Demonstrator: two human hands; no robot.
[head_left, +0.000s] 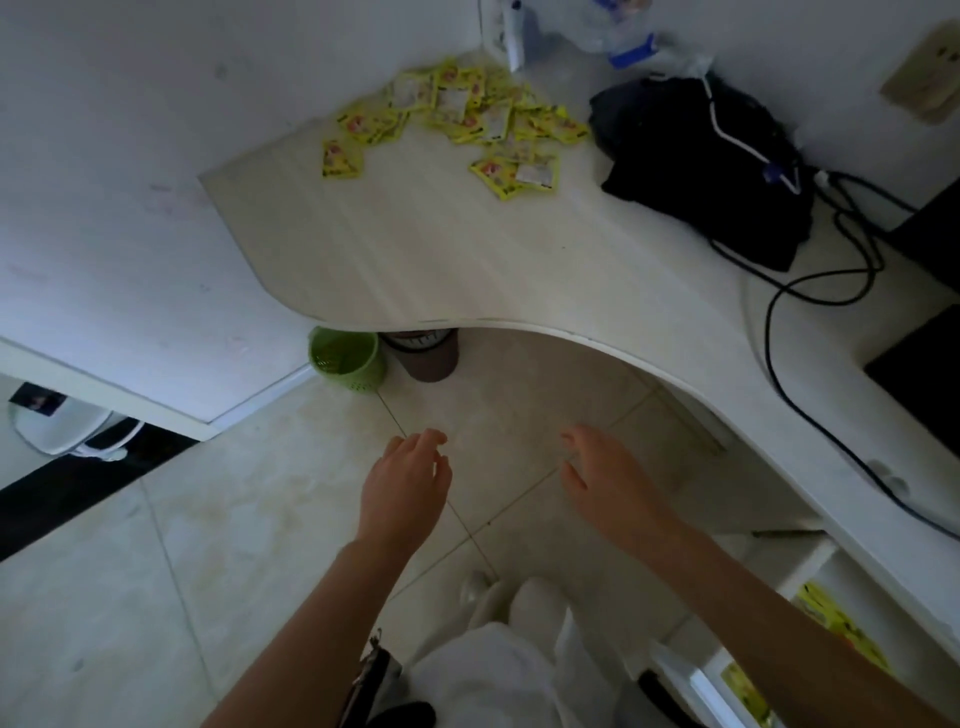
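Curved pale counter. Black fabric bundle at back right, with a white cord across it. Black cables trail just beside. Clear plastic bag in the corner. Beige wall socket.

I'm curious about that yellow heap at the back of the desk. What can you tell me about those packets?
The yellow packets are small, flat sachets, seemingly glossy plastic, with yellow borders and pale printed panels bearing red marks; the print is too blurred to read. They lie scattered and overlapping on the pale wood-grain desk near the wall corner, one apart at the left, a few nearer the front, resting on the desk and each other.
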